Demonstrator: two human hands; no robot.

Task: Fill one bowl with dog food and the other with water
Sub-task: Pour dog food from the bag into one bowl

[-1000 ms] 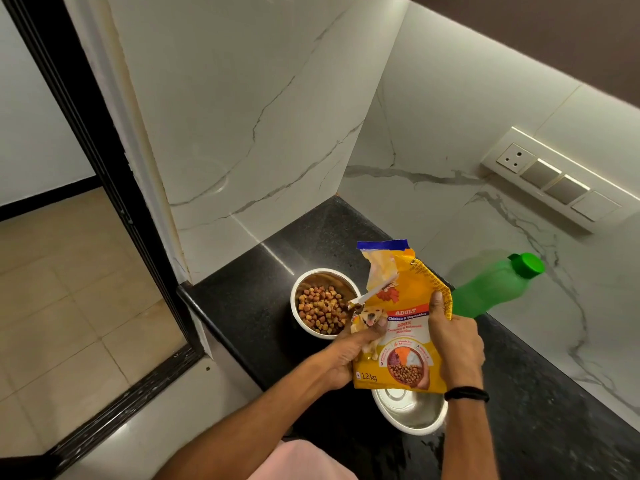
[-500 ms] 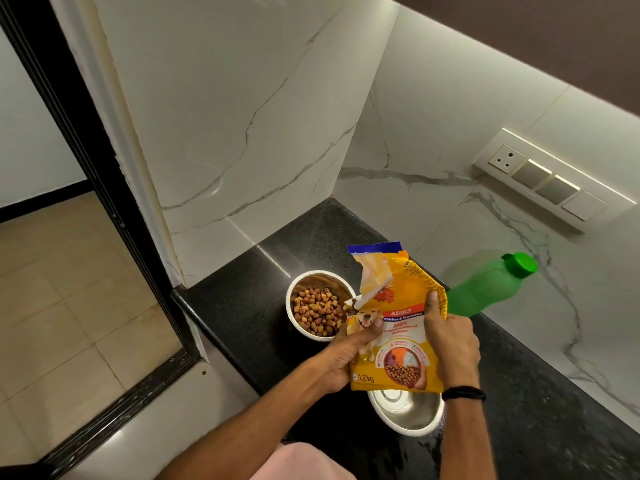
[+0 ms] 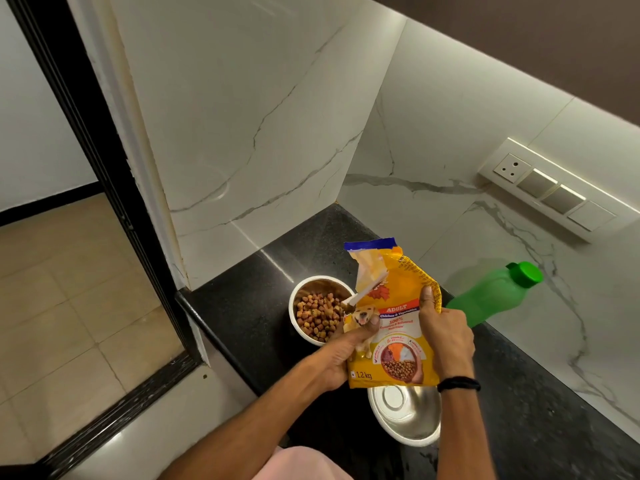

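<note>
A yellow dog food bag (image 3: 394, 320) with a torn top is held upright over the black counter (image 3: 249, 306). My left hand (image 3: 341, 355) grips its lower left side, thumb across the front. My right hand (image 3: 446, 337) grips its right edge, fingers reaching up the side. Left of the bag stands a steel bowl (image 3: 320, 311) holding brown kibble. A second steel bowl (image 3: 405, 415), with no food in it, sits below the bag near the counter's front. Behind my right hand a green water bottle (image 3: 498, 292) with a green cap stands capped.
White marble walls close the corner behind and to the right. A switch panel (image 3: 550, 190) is on the right wall. The counter's left edge drops to a tiled floor (image 3: 69, 306) beside a black door frame (image 3: 104, 174).
The bag stays upright in both hands with hardly any shift. The view has drifted slightly.
</note>
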